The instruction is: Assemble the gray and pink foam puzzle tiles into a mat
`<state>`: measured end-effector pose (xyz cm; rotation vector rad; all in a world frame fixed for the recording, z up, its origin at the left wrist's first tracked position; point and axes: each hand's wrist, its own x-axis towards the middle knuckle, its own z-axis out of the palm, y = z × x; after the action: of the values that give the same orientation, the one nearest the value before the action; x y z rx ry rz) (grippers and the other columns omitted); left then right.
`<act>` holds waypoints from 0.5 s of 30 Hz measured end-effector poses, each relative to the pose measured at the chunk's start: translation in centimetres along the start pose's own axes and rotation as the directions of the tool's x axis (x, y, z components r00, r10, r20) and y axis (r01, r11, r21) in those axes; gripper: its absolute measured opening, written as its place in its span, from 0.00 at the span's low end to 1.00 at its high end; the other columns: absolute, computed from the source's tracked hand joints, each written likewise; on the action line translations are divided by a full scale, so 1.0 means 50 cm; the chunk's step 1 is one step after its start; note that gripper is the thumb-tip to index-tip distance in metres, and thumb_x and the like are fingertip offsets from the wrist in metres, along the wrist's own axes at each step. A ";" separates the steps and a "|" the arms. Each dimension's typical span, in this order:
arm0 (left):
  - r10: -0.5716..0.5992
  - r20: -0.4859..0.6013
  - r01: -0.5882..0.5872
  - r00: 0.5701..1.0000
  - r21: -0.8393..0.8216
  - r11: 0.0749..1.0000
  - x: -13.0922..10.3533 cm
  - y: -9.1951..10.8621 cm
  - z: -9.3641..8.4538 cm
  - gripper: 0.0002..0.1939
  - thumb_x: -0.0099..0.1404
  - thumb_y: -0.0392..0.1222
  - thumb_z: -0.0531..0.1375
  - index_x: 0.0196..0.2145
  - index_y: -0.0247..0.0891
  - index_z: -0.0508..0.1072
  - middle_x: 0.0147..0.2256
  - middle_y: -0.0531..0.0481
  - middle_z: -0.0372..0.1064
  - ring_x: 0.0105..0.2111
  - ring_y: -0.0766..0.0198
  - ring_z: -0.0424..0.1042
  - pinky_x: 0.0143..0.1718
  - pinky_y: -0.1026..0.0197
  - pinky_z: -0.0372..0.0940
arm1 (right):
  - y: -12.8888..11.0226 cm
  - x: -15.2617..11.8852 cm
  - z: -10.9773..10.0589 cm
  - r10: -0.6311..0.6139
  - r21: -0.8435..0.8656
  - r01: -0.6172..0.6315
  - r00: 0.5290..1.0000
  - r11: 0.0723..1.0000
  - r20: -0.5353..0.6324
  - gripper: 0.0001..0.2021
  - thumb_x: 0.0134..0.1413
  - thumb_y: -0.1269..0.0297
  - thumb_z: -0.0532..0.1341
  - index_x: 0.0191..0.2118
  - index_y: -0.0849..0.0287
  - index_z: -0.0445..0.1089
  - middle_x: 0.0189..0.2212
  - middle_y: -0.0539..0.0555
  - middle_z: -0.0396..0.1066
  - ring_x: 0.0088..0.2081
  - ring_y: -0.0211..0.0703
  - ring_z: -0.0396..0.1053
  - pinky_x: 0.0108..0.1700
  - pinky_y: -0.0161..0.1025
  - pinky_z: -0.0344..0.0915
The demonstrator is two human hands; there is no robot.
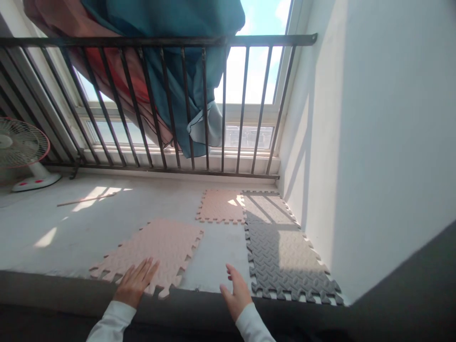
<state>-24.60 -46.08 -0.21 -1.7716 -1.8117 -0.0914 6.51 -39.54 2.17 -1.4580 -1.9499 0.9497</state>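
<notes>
My left hand (138, 280) lies flat with its fingers stretched out on the near edge of a pink foam mat tile (164, 244). This loose tile sits at an angle, and its near corner pokes past the ledge's front edge. To the right, my right hand (235, 290) is held with thumb and fingers apart, holding nothing, between the loose tile and the grey foam mat tiles (265, 251). The two grey tiles run along the right wall. Beside the far grey one is another pink foam tile (221, 205), seemingly joined to it.
A dark metal railing (178, 171) crosses in front of the window, with a teal and pink cloth (181, 80) hanging over it. A fan (35, 178) stands at the far left. A thin strip (85, 199) lies on the white ledge (71, 242). At right is a white wall (384, 142).
</notes>
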 end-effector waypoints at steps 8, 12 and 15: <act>-0.202 0.278 0.194 0.939 0.056 0.979 -0.028 -0.075 0.052 0.28 0.58 0.26 0.38 0.49 0.48 0.63 0.52 0.51 0.58 0.51 0.60 0.60 0.49 0.53 0.56 | 0.148 0.011 -0.166 0.316 -0.680 -0.329 0.937 0.655 -0.148 0.25 0.47 0.66 0.50 0.54 0.58 0.55 0.55 0.58 0.52 0.54 0.48 0.53 0.49 0.43 0.56; -0.186 0.417 0.197 0.890 0.015 0.980 -0.013 -0.094 0.054 0.30 0.57 0.24 0.36 0.51 0.44 0.61 0.53 0.49 0.57 0.52 0.62 0.58 0.50 0.53 0.55 | 0.185 0.015 -0.169 0.326 -0.716 -0.373 0.922 0.591 -0.211 0.23 0.48 0.65 0.50 0.53 0.56 0.57 0.55 0.57 0.54 0.54 0.46 0.53 0.49 0.42 0.56; -0.174 0.487 0.216 0.856 -0.031 0.976 0.002 -0.100 0.057 0.31 0.55 0.23 0.37 0.52 0.44 0.59 0.54 0.49 0.56 0.53 0.64 0.55 0.50 0.55 0.54 | 0.191 0.024 -0.167 0.308 -0.730 -0.351 0.930 0.586 -0.200 0.23 0.48 0.64 0.50 0.53 0.55 0.56 0.56 0.56 0.52 0.55 0.45 0.51 0.50 0.42 0.55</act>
<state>-30.26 -45.26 -0.73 -1.7698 -2.3740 0.2194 18.11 -34.85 -0.20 -2.3508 -2.1904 0.1528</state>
